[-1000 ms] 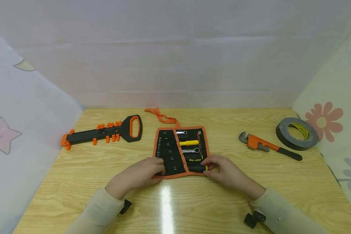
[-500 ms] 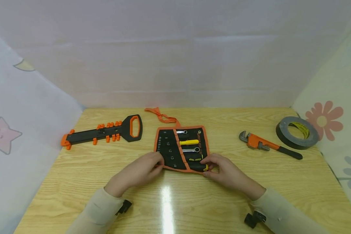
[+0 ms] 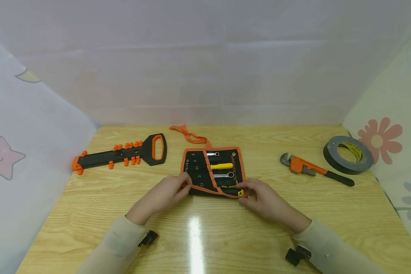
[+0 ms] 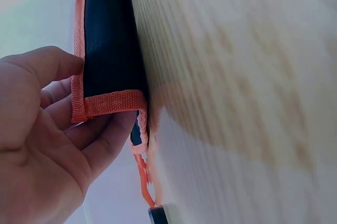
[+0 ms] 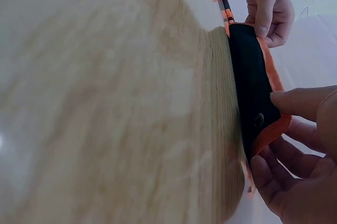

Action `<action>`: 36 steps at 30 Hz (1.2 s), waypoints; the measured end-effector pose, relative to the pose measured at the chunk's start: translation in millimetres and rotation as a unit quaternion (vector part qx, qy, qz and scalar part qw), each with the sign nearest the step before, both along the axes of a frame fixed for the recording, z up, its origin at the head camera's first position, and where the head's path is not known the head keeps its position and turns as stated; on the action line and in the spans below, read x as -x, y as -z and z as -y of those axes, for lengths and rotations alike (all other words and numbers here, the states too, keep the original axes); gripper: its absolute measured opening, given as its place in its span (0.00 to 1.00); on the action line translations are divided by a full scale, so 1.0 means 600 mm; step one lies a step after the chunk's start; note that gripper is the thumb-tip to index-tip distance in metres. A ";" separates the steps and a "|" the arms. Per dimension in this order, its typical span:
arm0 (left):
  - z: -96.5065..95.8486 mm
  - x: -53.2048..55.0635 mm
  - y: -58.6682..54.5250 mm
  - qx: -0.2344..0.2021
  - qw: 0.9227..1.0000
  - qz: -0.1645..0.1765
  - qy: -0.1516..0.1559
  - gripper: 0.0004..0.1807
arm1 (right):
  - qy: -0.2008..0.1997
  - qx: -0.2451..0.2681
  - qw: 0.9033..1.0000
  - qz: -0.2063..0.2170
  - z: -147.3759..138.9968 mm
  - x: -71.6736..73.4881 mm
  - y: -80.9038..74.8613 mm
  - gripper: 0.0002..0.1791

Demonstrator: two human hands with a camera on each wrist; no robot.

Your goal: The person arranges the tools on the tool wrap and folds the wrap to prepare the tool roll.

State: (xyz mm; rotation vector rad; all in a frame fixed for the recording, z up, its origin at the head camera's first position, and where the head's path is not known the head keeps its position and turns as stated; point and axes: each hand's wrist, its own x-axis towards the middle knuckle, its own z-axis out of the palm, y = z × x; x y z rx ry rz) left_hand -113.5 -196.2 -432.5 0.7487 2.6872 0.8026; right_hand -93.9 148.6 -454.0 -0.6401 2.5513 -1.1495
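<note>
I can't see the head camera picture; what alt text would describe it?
Two hands, the left hand and right hand, pinch the near edge of a black and orange tool roll holding wrenches, folding it up off a wooden table. An orange and black tool lies left; a pipe wrench and tape roll lie right.

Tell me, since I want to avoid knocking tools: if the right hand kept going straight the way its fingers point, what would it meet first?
Probably the tool roll itself, whose near right corner the right hand already pinches; then likely the left hand, though depth is unclear.
</note>
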 end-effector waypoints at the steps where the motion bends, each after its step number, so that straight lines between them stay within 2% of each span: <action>1: -0.001 0.001 0.000 0.000 1.000 0.004 -0.006 0.04 | 0.005 0.000 1.000 0.002 0.001 0.000 0.000 0.19; 8: -0.006 0.006 0.006 0.003 0.999 0.014 -0.040 0.05 | 0.027 0.003 1.000 0.003 0.001 0.001 0.000 0.16; 15: -0.010 0.011 0.009 0.001 0.999 -0.010 -0.053 0.03 | 0.025 0.015 0.999 -0.034 0.003 0.003 0.002 0.13; 19: -0.013 0.012 0.008 -0.003 0.998 -0.010 -0.066 0.05 | 0.035 0.010 0.999 -0.039 0.005 0.005 0.000 0.13; 26: -0.019 0.016 0.009 -0.006 0.995 -0.006 -0.100 0.05 | 0.058 -0.004 0.998 -0.028 0.010 0.015 0.000 0.13; 36: -0.028 0.031 0.005 0.010 0.992 -0.003 -0.122 0.04 | 0.082 0.014 0.996 0.014 0.017 0.033 -0.001 0.12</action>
